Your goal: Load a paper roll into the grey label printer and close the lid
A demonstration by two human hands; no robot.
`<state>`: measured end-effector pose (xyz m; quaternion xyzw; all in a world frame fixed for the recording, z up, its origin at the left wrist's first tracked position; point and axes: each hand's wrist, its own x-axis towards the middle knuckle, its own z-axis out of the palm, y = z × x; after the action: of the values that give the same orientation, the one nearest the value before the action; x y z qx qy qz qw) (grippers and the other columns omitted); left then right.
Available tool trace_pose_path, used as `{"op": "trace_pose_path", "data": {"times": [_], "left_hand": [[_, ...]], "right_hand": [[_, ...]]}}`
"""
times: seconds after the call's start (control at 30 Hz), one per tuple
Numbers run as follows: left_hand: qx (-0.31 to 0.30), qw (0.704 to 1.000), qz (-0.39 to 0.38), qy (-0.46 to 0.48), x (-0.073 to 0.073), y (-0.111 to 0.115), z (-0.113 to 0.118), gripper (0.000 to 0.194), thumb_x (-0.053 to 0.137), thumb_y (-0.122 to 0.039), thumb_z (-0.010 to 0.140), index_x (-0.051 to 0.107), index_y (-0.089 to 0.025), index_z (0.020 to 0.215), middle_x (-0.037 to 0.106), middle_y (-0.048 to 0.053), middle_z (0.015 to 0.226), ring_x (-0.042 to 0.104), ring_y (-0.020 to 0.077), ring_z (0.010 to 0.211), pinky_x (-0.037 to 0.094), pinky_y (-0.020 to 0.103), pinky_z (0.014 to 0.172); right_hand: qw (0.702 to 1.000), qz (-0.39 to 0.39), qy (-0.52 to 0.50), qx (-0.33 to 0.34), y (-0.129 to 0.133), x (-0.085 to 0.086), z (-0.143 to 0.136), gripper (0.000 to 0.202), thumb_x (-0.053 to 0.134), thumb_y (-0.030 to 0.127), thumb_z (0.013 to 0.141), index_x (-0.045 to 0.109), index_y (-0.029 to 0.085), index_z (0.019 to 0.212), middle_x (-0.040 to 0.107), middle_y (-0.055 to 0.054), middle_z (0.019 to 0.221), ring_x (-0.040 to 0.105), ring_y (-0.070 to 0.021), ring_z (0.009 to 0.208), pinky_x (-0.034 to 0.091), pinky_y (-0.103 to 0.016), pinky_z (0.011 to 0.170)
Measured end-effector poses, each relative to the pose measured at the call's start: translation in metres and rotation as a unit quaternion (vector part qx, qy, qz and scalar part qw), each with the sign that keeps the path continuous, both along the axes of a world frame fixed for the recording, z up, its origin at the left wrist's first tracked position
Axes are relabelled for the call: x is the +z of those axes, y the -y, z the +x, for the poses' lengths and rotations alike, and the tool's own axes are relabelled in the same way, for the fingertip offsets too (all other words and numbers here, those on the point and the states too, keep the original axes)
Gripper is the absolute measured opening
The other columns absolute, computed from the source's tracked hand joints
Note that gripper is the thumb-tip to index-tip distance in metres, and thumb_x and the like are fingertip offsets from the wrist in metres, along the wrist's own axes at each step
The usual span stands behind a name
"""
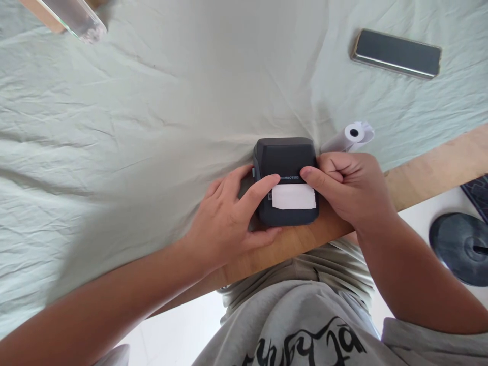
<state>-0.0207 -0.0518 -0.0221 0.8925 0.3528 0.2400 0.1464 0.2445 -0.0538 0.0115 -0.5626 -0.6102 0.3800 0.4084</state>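
A small black label printer [286,157] marked NIIMBOT lies at the table's wooden edge. From its front slot comes a short white strip of paper [294,196]. My left hand [232,211] wraps round the printer's left side, its thumb on top beside the lettering and its other fingers along the side and front. My right hand [351,183] grips the right side with curled fingers, the thumb on top near the paper's upper right corner. Just beyond my right hand lies a roll of white paper [345,138], partly hidden by the knuckles.
A dark phone [398,53] in a clear case rests at the upper right of the pale wrinkled cloth [152,101]. A clear plastic object [78,20] is cut off at the upper left. Below the wooden edge [438,165], a round black base [461,249] stands on the floor.
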Motion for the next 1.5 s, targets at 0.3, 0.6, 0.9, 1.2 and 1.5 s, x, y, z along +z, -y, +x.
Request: {"op": "trace_pose_path", "data": {"times": [0.3, 0.6, 0.9, 1.2, 1.5], "left_hand": [[0.005, 1.0, -0.023, -0.015, 0.002, -0.001, -0.001, 0.085, 0.093, -0.05, 0.098, 0.054, -0.036, 0.172, 0.068, 0.02, 0.169, 0.073, 0.0454, 0.154, 0.068, 0.066, 0.121], [0.001, 1.0, 0.002, -0.019, -0.001, -0.002, 0.0, 0.081, 0.086, -0.05, 0.103, 0.05, -0.03, 0.173, 0.067, 0.023, 0.167, 0.075, 0.0444, 0.149, 0.068, 0.064, 0.119], [0.004, 1.0, 0.002, -0.017, -0.005, -0.001, 0.001, 0.086, 0.087, -0.054, 0.103, 0.048, -0.031, 0.177, 0.066, 0.021, 0.168, 0.072, 0.0438, 0.152, 0.065, 0.062, 0.121], [0.003, 0.998, -0.025, -0.059, 0.003, -0.003, 0.0, 0.093, 0.088, -0.056, 0.104, 0.045, -0.027, 0.181, 0.063, 0.021, 0.172, 0.068, 0.0435, 0.157, 0.061, 0.065, 0.13], [0.011, 0.997, -0.036, -0.063, 0.002, -0.006, 0.003, 0.093, 0.089, -0.052, 0.102, 0.049, -0.024, 0.181, 0.065, 0.023, 0.169, 0.067, 0.0467, 0.16, 0.062, 0.069, 0.129]], "right_hand": [[0.998, 0.057, 0.017, -0.003, 0.004, -0.01, -0.002, 0.077, 0.081, 0.051, 0.109, 0.024, 0.022, 0.067, 0.024, 0.006, 0.059, 0.02, -0.0084, 0.057, 0.022, -0.03, 0.052], [0.996, 0.088, 0.025, -0.012, 0.003, -0.013, -0.002, 0.072, 0.08, 0.041, 0.108, 0.025, 0.021, 0.066, 0.024, 0.005, 0.059, 0.02, -0.0086, 0.056, 0.021, -0.032, 0.052], [0.996, 0.075, 0.039, 0.006, 0.0, -0.012, -0.001, 0.08, 0.081, 0.059, 0.109, 0.026, 0.023, 0.064, 0.023, 0.005, 0.06, 0.019, -0.0089, 0.058, 0.022, -0.033, 0.052], [0.995, 0.071, 0.032, 0.07, 0.003, -0.013, 0.01, 0.068, 0.074, 0.045, 0.112, 0.029, 0.024, 0.067, 0.027, 0.004, 0.063, 0.028, -0.0105, 0.06, 0.028, -0.033, 0.058], [0.993, 0.085, 0.051, 0.071, -0.002, -0.013, 0.009, 0.059, 0.067, 0.03, 0.108, 0.027, 0.024, 0.065, 0.026, 0.003, 0.06, 0.021, -0.0114, 0.058, 0.025, -0.034, 0.056]]}}
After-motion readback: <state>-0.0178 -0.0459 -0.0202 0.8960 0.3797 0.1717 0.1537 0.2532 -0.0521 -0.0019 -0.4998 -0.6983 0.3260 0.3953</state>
